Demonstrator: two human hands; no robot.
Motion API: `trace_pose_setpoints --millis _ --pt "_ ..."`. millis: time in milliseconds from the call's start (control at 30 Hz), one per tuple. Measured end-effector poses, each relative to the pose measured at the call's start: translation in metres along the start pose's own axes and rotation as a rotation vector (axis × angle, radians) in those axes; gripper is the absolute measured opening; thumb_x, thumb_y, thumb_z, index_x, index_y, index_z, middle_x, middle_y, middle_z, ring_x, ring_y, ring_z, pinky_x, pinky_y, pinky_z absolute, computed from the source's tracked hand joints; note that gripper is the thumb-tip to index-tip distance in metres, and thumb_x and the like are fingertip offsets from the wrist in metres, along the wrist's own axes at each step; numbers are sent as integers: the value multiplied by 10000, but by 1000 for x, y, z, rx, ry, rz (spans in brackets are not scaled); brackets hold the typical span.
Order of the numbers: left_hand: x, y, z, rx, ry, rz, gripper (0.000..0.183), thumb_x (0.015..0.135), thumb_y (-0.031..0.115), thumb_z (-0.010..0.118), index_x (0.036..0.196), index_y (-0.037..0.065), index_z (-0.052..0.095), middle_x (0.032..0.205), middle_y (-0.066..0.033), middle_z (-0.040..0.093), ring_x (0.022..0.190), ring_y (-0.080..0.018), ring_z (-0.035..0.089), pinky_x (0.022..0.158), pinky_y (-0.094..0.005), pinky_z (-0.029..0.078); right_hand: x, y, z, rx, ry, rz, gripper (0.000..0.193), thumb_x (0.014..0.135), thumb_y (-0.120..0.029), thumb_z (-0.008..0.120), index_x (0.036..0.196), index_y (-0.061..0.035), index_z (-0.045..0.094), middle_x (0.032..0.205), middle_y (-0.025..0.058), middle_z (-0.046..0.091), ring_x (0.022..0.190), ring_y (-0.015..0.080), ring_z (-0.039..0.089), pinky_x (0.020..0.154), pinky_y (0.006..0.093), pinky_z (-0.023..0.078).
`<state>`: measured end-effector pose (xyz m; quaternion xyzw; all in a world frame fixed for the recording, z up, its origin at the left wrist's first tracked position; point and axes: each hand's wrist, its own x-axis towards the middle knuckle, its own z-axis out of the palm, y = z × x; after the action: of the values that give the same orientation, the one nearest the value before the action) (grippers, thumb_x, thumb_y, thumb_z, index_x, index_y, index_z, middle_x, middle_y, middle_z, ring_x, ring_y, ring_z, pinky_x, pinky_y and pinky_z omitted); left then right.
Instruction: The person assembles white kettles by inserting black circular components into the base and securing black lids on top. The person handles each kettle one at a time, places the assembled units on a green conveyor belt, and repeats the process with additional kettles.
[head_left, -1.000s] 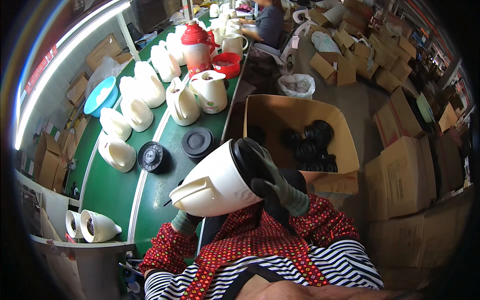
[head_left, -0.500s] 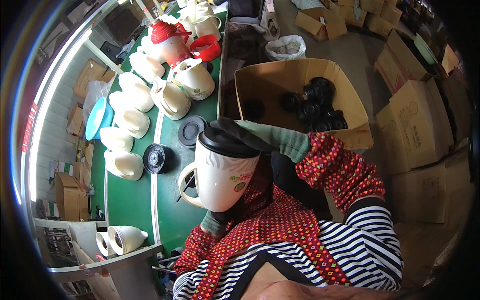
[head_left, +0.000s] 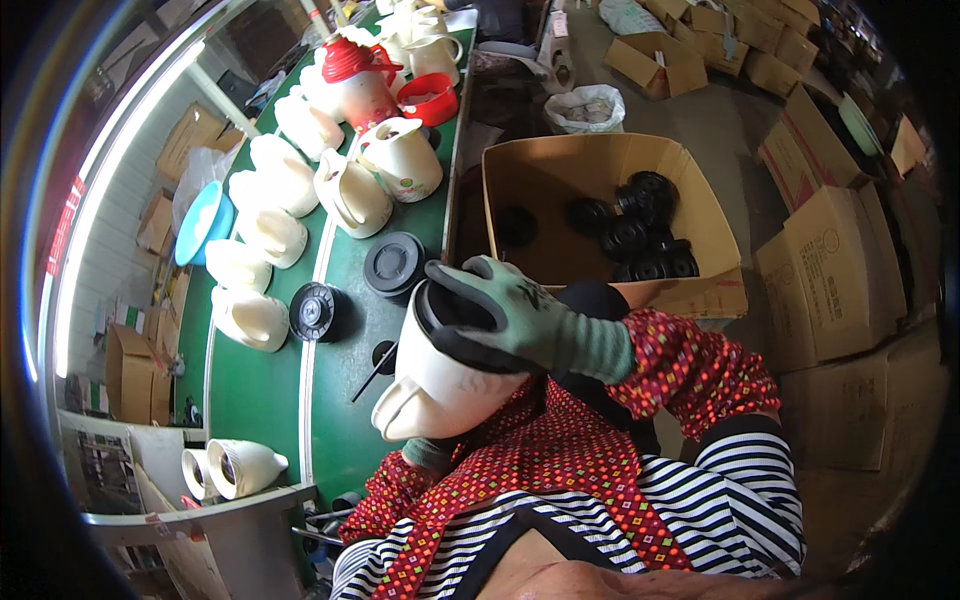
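A white jug (head_left: 455,385) is held tilted over my lap, its spout-like end toward the lower left. A black round piece (head_left: 438,303) sits at its upper end. Around that piece and the jug's rim curl the fingers of my right hand (head_left: 515,315), in a grey-green glove with dark fingers. Only the green glove cuff of my left hand (head_left: 428,456) shows, under the jug; its fingers are hidden behind it. Close by on the green table (head_left: 345,400) lie a grey-black disc (head_left: 394,264), a black round part (head_left: 316,311) and a thin dark stick (head_left: 374,374).
Several white jugs (head_left: 352,195) stand along the table, with a red-topped jug (head_left: 358,85) and a red bowl (head_left: 428,99). An open carton (head_left: 690,215) holding several black round parts is beyond my right hand. Stacked cartons (head_left: 835,280) stand at the right.
My right hand has gone from lying flat over the black piece to curling round it. The jug has turned and tilted further, its handle swinging out of sight. The view shifted slightly.
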<state>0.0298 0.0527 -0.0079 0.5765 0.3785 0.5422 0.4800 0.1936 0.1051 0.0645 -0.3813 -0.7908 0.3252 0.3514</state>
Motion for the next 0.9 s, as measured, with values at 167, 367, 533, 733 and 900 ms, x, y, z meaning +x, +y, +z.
trace_pose_setpoints --millis 167,367,533,733,900 --pt "-25 7 -3 -825 68 -102 883 956 508 711 1650 101 347 1602 -163 446 1500 -281 443 1242 -446 388 -33 -33 -6 -173 -83 -436 962 772 -563 866 1527 -50 562 1516 351 452 1386 554 468 1176 624 383" --pt "-35 31 -32 -718 -83 -387 819 979 514 696 1641 117 422 1725 -160 333 1583 -337 346 1302 -533 280 -39 -40 -15 -92 -160 -693 1013 731 -585 892 1525 -47 564 1625 373 339 1511 601 322 1209 716 281" --pt "-43 2 -83 -174 1 -487 576 1021 417 689 1478 77 605 1542 -183 578 1409 -322 563 1191 -523 441 -49 -7 -13 194 -117 -280 1187 848 -558 837 1689 25 236 1770 277 141 1643 473 108 1313 574 101" --pt "-66 -93 -149 -569 73 -263 426 1086 248 621 1439 21 544 1446 -215 629 1281 -345 656 1091 -517 554 -59 12 19 918 -45 167 942 1073 -306 678 1720 21 76 1802 184 111 1661 267 99 1329 407 93" --pt "-69 -105 -154 -179 173 24 315 1017 115 706 1283 6 577 1244 -182 673 1115 -280 710 964 -437 617 -62 13 41 595 155 18 794 1080 -278 651 1687 35 246 1742 220 287 1609 335 270 1313 435 174"
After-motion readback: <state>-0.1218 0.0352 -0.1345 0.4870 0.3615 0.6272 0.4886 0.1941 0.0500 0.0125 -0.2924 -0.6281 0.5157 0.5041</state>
